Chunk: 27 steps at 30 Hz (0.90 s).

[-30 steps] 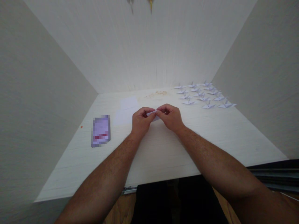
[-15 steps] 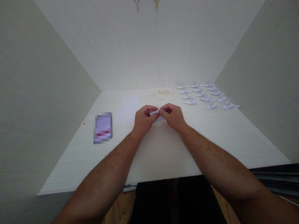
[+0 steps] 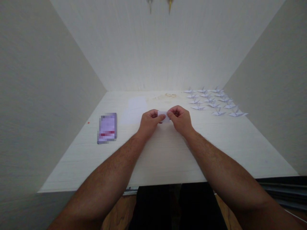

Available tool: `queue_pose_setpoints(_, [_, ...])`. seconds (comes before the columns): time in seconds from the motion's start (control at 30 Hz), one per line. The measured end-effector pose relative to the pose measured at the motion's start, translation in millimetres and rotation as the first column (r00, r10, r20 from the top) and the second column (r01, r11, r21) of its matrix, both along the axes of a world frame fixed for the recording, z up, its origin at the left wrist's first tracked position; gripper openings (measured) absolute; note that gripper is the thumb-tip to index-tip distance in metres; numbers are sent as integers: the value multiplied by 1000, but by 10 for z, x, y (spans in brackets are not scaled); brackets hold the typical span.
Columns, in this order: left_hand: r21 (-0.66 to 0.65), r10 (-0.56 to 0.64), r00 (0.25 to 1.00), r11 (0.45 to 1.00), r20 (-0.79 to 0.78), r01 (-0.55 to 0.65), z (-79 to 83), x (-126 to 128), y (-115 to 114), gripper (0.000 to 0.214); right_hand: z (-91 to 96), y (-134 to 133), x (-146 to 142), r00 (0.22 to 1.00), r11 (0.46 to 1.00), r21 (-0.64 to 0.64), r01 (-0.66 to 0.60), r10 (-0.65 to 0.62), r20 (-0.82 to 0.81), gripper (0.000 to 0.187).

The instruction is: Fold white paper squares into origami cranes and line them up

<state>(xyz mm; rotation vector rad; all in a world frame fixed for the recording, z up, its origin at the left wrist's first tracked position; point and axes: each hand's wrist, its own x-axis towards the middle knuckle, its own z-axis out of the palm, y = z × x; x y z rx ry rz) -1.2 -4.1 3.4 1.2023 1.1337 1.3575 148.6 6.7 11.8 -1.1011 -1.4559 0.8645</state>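
A small piece of white paper (image 3: 163,113) is held between both hands, just above the middle of the white table. My left hand (image 3: 150,122) pinches its left side, thumb on top. My right hand (image 3: 180,118) grips the right edge between thumb and curled fingers. Parts of the paper are hidden behind the fingers, so its exact folds cannot be made out. Beyond my right hand, several folded white paper cranes (image 3: 208,100) stand in rows at the back right. White paper sheets (image 3: 135,108) lie flat on the table to the left of my left hand.
A blurred purple, flat rectangular object (image 3: 107,127) lies on the left of the table (image 3: 168,159). Near the left edge is a small red spot (image 3: 88,123). Pale walls enclose the table at the back and both sides. Two keys or similar metal pieces show at the top.
The hands have moved slightly apart, and more of the paper's flat face shows between them. The whole view has shifted a little.
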Motion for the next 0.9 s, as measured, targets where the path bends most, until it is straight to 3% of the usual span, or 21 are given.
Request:
queue_pose_setpoints(0.23, [5, -79, 992, 997, -94, 80, 63, -57, -17, 28, -1, 36, 48, 996, 994, -63, -90, 91, 8, 17])
queue_pose_setpoints(0.37, [23, -58, 989, 998, -133, 61, 47, -69, -10, 31, 3, 45, 70, 992, 990, -88, -108, 113, 51, 16])
queue_pose_setpoints(0.9, [0, 63, 981, 998, 184, -65, -40, -3, 52, 17, 11, -25, 12, 996, 997, -61, -38, 43, 79, 24])
